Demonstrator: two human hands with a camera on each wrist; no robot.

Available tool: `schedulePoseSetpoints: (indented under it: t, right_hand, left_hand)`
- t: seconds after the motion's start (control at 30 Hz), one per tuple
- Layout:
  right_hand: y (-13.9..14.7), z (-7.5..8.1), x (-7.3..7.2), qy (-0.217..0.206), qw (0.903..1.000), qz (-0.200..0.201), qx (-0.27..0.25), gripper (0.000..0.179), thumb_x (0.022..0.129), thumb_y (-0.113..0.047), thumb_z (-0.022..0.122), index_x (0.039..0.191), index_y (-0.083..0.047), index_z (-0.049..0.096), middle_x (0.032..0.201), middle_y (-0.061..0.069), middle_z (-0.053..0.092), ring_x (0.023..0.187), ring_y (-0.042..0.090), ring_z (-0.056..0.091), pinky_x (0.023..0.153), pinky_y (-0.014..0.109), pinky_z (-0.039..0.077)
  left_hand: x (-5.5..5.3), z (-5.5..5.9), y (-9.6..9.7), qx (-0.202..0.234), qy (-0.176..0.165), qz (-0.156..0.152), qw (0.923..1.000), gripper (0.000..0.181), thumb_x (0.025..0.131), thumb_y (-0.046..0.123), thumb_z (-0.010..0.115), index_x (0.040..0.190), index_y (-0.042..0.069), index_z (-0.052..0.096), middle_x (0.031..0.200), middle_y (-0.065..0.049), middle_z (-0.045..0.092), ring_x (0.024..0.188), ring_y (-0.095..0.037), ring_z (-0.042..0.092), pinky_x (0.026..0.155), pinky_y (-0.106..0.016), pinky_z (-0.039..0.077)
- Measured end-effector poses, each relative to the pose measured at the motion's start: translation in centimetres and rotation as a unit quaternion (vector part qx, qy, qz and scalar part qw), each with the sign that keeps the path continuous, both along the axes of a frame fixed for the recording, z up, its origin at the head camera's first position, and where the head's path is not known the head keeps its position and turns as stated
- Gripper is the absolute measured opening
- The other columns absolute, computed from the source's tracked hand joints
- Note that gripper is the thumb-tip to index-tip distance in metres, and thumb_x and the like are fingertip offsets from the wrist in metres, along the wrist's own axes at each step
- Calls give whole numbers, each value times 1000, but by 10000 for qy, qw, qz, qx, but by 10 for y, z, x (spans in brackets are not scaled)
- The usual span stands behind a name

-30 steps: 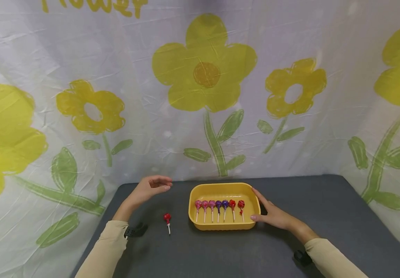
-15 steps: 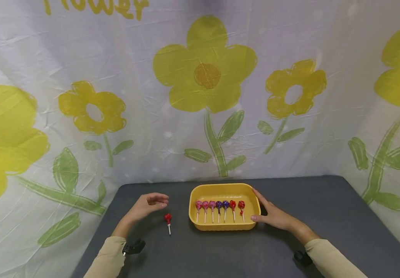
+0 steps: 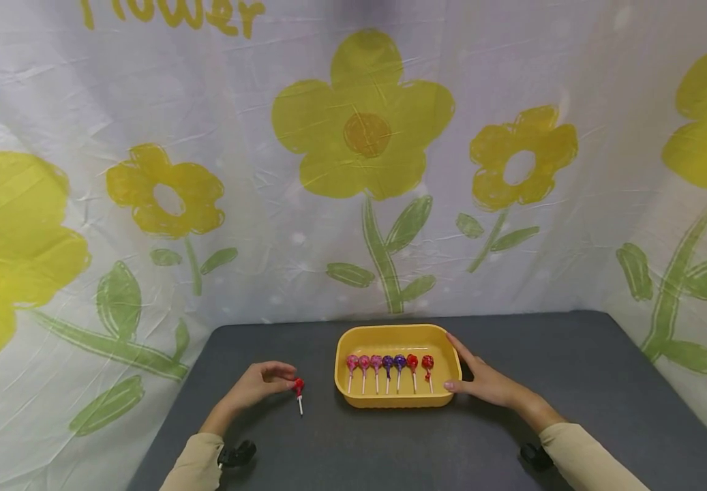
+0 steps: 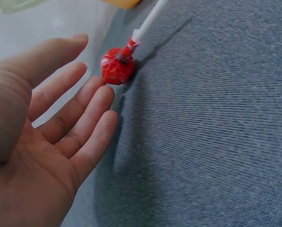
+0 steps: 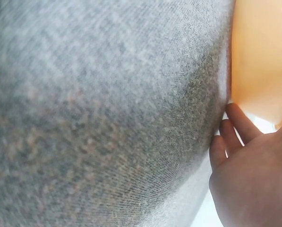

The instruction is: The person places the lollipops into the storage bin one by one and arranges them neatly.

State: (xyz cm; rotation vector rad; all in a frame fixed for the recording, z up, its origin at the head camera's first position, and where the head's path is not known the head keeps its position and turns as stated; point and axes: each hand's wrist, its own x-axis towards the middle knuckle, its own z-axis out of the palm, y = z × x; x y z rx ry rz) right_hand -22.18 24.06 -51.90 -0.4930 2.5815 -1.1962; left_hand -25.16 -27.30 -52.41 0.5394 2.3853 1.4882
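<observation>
A red-wrapped lollipop (image 3: 298,386) with a white stick lies on the dark table, left of the yellow tray (image 3: 398,402). Just beside its head is my left hand (image 3: 258,389), thumb and fingers spread apart with nothing between them. The left wrist view shows the wrapped lollipop (image 4: 118,66) just past the fingertips. My right hand (image 3: 488,380) holds the tray's right end, thumb at the front corner and index finger toward the back corner. In the right wrist view the other fingers (image 5: 231,135) lie along the tray's outer side.
Inside the tray several lollipops stand in a side-by-side row: pink ones (image 3: 364,363) at left, purple ones (image 3: 399,363) in the middle, red ones (image 3: 412,361) at right. Behind the dark table (image 3: 353,450) hangs a white curtain (image 3: 304,273) printed with yellow flowers.
My left hand has come down and toward me, from above and behind the loose lollipop to right beside its head. The right hand and the tray have stayed in place.
</observation>
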Motion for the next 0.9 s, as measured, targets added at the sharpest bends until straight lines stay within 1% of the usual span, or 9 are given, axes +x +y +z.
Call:
schedulePoseSetpoints:
  t: [0.1,0.2,0.37,0.53,0.67,0.77,0.9]
  right_hand:
    - [0,0,1,-34,10000,-1,-17,99,92,-44,67,160,-33,-5,168,17,2,150,53,10,107,78,23]
    - [-1,1,1,-36,10000,6,-42,99,92,-44,67,160,-33,-5,168,17,2,150,53,10,107,78,22]
    - [-1,1,1,-9,10000,26,-83,99,93,-42,67,160,-32,-5,168,17,1,150,52,9,108,78,22]
    - [0,1,1,4,9999,38,-111,98,93,-42,67,160,-32,-4,168,17,1,150,53,9,108,78,22]
    - [0,1,1,9,9999,57,-125,98,94,-41,66,160,-32,-5,168,17,0,150,53,8,108,78,22]
    - [0,1,1,5,9998,73,-165,98,94,-41,66,160,-31,-5,168,17,0,151,52,8,108,78,21]
    - [-1,1,1,1,9998,51,-178,99,93,-42,67,160,-31,-5,168,18,0,150,53,8,108,78,21]
  left_hand:
    - [1,-3,1,-39,95,73,9999,44,90,16,73,124,-9,62,117,-29,67,90,0,69,78,-19,56]
    - [1,-7,3,-87,234,183,9995,43,88,15,75,122,-9,63,115,-29,68,88,-1,69,75,-18,55]
    - [0,-12,7,-309,427,483,9974,40,86,18,77,117,-5,67,107,-23,71,84,-3,68,72,-19,55]
    - [1,-16,14,-649,642,811,9925,35,85,20,78,112,-1,70,100,-16,73,79,-2,67,68,-20,54]
    - [3,-17,18,-931,855,1060,9863,28,84,22,79,105,3,74,93,-11,76,75,-2,67,65,-20,53]
    - [4,-16,21,-1088,920,1182,9827,25,84,23,80,101,5,75,89,-8,76,72,-3,67,63,-20,53]
    - [3,-14,22,-1135,928,1230,9815,23,83,23,80,99,6,76,88,-7,76,72,-4,67,63,-20,52]
